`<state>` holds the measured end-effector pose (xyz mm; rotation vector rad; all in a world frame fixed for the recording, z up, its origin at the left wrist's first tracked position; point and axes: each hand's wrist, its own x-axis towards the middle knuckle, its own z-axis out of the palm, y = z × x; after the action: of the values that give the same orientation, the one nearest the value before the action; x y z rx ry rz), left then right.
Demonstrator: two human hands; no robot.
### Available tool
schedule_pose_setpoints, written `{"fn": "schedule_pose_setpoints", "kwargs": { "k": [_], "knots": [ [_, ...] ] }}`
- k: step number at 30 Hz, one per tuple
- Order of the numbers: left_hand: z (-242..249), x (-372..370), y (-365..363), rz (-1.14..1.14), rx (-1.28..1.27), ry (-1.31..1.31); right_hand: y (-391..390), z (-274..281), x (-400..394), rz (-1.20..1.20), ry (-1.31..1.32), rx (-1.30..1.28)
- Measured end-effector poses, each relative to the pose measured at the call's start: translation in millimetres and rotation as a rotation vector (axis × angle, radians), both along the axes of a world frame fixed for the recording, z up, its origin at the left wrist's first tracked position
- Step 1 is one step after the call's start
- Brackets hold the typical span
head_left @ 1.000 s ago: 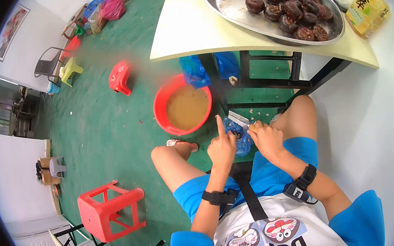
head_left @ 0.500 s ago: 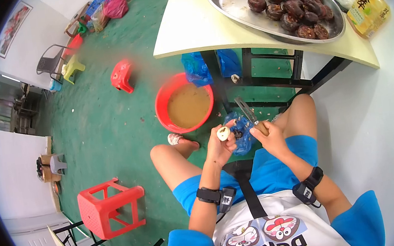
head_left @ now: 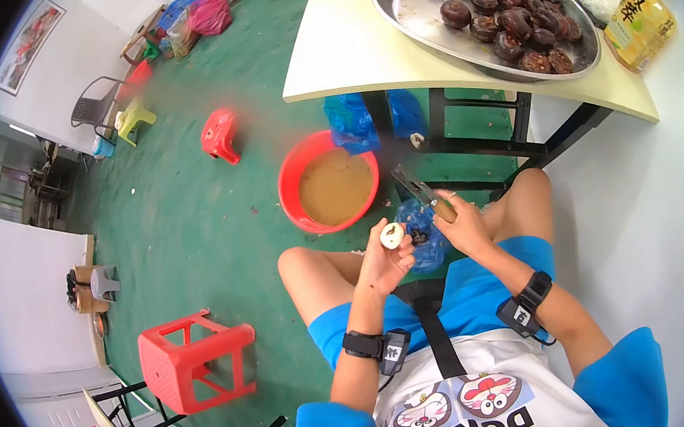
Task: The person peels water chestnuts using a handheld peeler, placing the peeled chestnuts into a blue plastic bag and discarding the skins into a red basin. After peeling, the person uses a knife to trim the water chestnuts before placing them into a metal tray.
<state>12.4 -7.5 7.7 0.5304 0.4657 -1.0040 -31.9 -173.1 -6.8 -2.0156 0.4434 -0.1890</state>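
Observation:
My left hand (head_left: 385, 264) is closed around a peeled, white water chestnut (head_left: 392, 236) with dark brown patches on its upward face. In my right hand (head_left: 468, 228) is a peeler (head_left: 417, 187), its wooden handle in my fingers and its metal head pointing up and left. The peeler is to the right of the water chestnut and apart from it. Below both hands, between my knees, a blue plastic bag (head_left: 427, 258) holds dark peelings. Unpeeled, dark brown water chestnuts (head_left: 513, 23) are heaped on a metal tray (head_left: 413, 24) on the table.
Beyond my knees, a red basin (head_left: 291, 211) of murky water stands on the green floor. A pale table (head_left: 325, 63) is ahead, with a yellow-labelled bottle (head_left: 640, 26) by the tray. Red stools (head_left: 220, 134) and a larger red stool (head_left: 166, 371) stand to the left.
My right hand has moved slightly up, and the peeler's head has swung left and tilted flatter. My left hand still holds the water chestnut. The whole view has shifted a little.

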Motion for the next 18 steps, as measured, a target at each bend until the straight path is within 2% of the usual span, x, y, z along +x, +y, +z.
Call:
{"fn": "schedule_pose_setpoints", "kwargs": {
  "k": [3,5,6,8,9,14,16,18],
  "knots": [
    [2.0,-0.4,-3.7,0.070,0.126,-0.113,1.6,5.6,-2.0,-0.012,-0.020,-0.136],
    [8.2,0.1,-4.7,0.085,0.169,-0.172,1.9,16.1,-4.6,0.021,0.128,0.115],
    [10.0,1.0,-4.9,0.102,0.213,-0.236,1.6,18.4,-6.1,0.021,0.130,0.113],
    [11.6,2.3,-4.1,0.089,0.219,-0.272,2.2,21.3,-11.8,0.055,-0.010,-0.101],
    [11.8,3.5,-3.3,0.075,0.227,-0.315,1.6,25.3,-14.7,0.056,-0.007,-0.100],
    [11.8,9.1,-2.0,0.107,0.289,-0.277,-7.2,48.6,-35.1,0.327,0.071,0.236],
    [17.2,9.6,-4.1,0.132,0.308,-0.252,-9.1,48.5,-40.2,0.368,0.044,0.180],
    [21.6,8.8,-6.3,0.129,0.363,-0.242,-12.4,55.4,-43.5,0.452,0.207,-0.003]
  ]
}}
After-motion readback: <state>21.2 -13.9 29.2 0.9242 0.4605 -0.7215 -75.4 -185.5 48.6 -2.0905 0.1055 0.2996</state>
